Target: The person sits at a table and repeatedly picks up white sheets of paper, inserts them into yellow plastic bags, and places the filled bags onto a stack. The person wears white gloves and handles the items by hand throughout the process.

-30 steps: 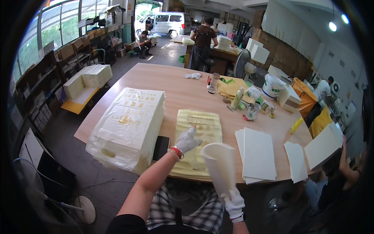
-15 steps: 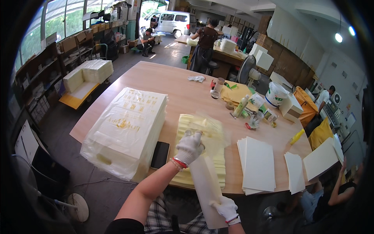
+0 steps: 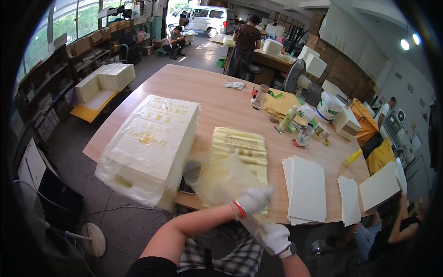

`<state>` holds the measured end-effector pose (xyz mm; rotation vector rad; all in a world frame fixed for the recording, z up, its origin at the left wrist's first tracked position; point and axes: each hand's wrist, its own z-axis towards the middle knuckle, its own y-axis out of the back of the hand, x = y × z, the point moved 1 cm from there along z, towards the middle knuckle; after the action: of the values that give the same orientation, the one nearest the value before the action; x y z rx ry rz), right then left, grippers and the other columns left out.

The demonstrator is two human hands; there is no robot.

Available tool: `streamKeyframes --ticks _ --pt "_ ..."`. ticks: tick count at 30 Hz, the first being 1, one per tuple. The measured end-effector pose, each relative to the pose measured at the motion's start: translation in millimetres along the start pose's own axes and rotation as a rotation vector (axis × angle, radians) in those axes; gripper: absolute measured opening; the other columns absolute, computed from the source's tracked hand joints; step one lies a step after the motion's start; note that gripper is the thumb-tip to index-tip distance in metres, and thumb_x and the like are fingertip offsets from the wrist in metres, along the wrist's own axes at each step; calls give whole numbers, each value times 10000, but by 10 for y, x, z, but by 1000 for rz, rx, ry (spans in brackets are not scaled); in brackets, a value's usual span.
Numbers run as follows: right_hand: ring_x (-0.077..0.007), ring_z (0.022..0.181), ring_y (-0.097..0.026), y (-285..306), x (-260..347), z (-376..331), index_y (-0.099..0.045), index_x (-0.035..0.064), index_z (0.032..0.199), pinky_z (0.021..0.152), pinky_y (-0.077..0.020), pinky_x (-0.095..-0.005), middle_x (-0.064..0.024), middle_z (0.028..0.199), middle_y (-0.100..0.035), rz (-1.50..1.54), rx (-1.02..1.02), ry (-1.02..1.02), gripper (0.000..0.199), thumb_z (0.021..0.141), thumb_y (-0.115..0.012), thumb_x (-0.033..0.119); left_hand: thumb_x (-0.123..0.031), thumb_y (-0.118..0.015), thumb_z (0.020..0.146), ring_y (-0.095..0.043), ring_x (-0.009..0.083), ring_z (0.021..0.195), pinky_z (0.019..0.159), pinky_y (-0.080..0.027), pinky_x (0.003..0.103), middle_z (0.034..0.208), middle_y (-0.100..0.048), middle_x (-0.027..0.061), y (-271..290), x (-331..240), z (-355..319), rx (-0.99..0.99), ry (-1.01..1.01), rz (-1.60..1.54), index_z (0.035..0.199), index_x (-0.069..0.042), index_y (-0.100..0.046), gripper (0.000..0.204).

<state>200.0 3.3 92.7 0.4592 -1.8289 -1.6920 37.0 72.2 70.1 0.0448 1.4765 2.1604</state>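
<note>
My left hand (image 3: 254,199), in a white glove, lies over a translucent plastic bag (image 3: 217,173) near the table's front edge; motion smears its fingers. Lower right, my gloved right hand (image 3: 275,237) is closed on the near end of a long off-white board (image 3: 251,225). The bag slants up and left from the hands, and how far the board sits inside it I cannot make out. Beneath lies a stack of pale yellow folded plastic bags (image 3: 240,138) with printing. A dark phone (image 3: 187,184) is partly covered by the bag.
A tall plastic-wrapped stack (image 3: 152,138) stands left on the table (image 3: 184,87). White boards (image 3: 307,191) lie right. Beyond are a bottle (image 3: 288,117), a white bucket (image 3: 327,106) and a yellow bottle (image 3: 353,158). A person (image 3: 410,231) sits at the right edge.
My left hand has moved down and right, close to my right hand. The loose bag has come off the stack and now slants left over the phone. My right hand keeps hold of the board.
</note>
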Motion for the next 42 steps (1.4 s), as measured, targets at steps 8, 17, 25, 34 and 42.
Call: streamKeyframes --ticks 8,17,25,34,42 --pt "-298 932 -549 -520 -244 499 -480 95 1039 756 -452 -394 -123 989 -529 -47 -30 -341 332 804 -602 296 -197 -549 766 -623 312 840 702 -486 418 920 -622 131 327 -659 -79 258 220 -495 1099 -111 -497 348" --pt "-403 873 -585 -995 -540 764 -399 117 1235 706 -455 -502 -211 1000 -576 291 -557 -594 420 823 -476 90 -144 -553 755 -603 322 860 738 -485 402 1035 -582 144 -535 418 -934 -218 -301 145 1163 -95 -504 414" --pt "-417 833 -593 -801 -489 321 -165 155 1412 691 -457 -520 -251 942 -613 328 -34 -591 672 815 -471 109 -75 -548 822 -533 348 785 698 -446 418 887 -518 188 -232 920 -1431 -286 677 -381 974 -30 -493 168" --pt "-414 670 -576 -831 534 -1286 -180 51 1401 606 -467 -482 -245 836 -606 430 -170 -216 685 809 -513 135 -48 -581 774 -553 359 747 622 -446 428 925 -498 188 825 -249 -2926 100 586 -448 898 -38 -452 179" --pt "-362 561 -528 -770 642 -1443 -434 29 1291 521 -455 -419 -197 743 -576 262 -383 -142 511 791 -522 89 -104 -613 770 -590 313 755 602 -491 346 931 -573 185 649 -278 -2969 -58 320 -413 980 -45 -559 225"
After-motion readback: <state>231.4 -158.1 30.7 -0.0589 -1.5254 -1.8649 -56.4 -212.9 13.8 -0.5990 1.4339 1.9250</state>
